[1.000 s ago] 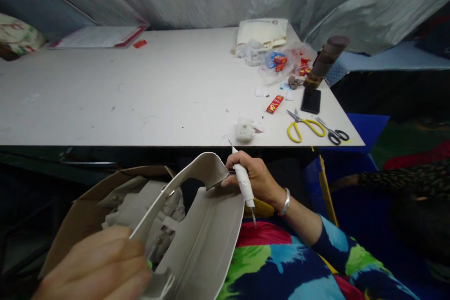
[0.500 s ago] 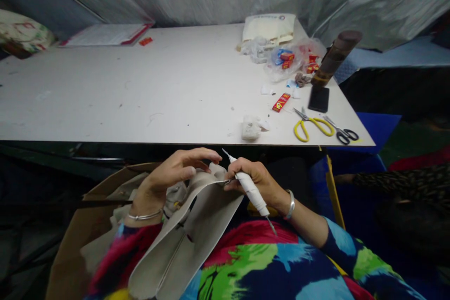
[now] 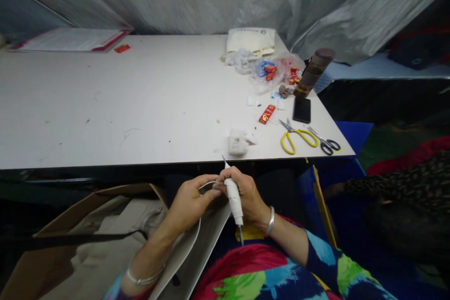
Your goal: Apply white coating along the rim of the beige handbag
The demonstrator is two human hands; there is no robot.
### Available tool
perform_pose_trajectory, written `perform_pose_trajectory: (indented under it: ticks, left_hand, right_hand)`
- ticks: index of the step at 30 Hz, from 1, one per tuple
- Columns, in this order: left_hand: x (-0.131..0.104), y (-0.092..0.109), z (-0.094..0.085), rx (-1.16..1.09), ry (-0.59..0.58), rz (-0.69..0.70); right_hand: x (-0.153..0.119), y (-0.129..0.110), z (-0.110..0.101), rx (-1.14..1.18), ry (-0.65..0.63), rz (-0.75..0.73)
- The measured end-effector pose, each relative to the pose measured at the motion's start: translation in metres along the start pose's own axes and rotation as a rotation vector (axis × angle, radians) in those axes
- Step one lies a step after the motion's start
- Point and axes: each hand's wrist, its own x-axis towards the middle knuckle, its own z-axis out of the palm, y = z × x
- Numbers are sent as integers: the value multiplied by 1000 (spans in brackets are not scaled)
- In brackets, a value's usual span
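Note:
My left hand (image 3: 191, 204) pinches the edge of a beige, leather-like sheet piece (image 3: 213, 227) between thumb and fingers. The piece bends over and hangs down towards my lap, partly behind my left forearm. In my right hand (image 3: 248, 197) is a hand tool wrapped in white tape (image 3: 234, 201), with a thin metal tip at each end. One tip points up towards the table edge and the other down at my lap. My right fingertips also meet the piece's edge, close to my left fingers; what exactly they pinch there is hidden.
On the white table (image 3: 158, 98) lie yellow-handled scissors (image 3: 298, 136), black-handled scissors (image 3: 326, 144), a phone (image 3: 301, 110), a bottle (image 3: 314, 72), a red packet (image 3: 267, 114) and a whitish lump (image 3: 238, 144). A cardboard box (image 3: 38, 262) holds beige pieces. Another person's sleeve (image 3: 393, 185) shows at right.
My left hand has closed from loosely spread fingers to a pinch on the beige piece, beside my right fingers. The taped tool now stands more upright. The view has shifted, showing more of the box.

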Motion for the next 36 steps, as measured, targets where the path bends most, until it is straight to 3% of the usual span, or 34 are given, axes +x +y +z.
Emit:
perform_pose_trajectory:
  ticks: [4, 7, 10, 14, 19, 25, 30, 36]
  left_hand:
    - [6, -2, 4, -94, 44, -91]
    - [17, -6, 7, -118, 125, -135]
    - [31, -15, 16, -145, 176, -147]
    - [44, -23, 30, -156, 118, -140]
    - [48, -24, 35, -139, 9, -133]
    - [48, -19, 41, -142, 53, -153]
    - [49, -11, 45, -156, 15, -179]
    - [49, -14, 47, -128, -36, -159]
  right_hand:
    - [-7, 11, -13, 82, -12, 96]
    - [-10, 21, -35, 153, 99, 145]
    - [-4, 30, -59, 5, 265, 122]
    - [14, 36, -76, -156, 362, 142]
    - [26, 44, -74, -140, 380, 197]
    - [31, 50, -73, -189, 402, 165]
    - [33, 52, -74, -178, 378, 150]
    - [33, 58, -71, -208, 367, 110]
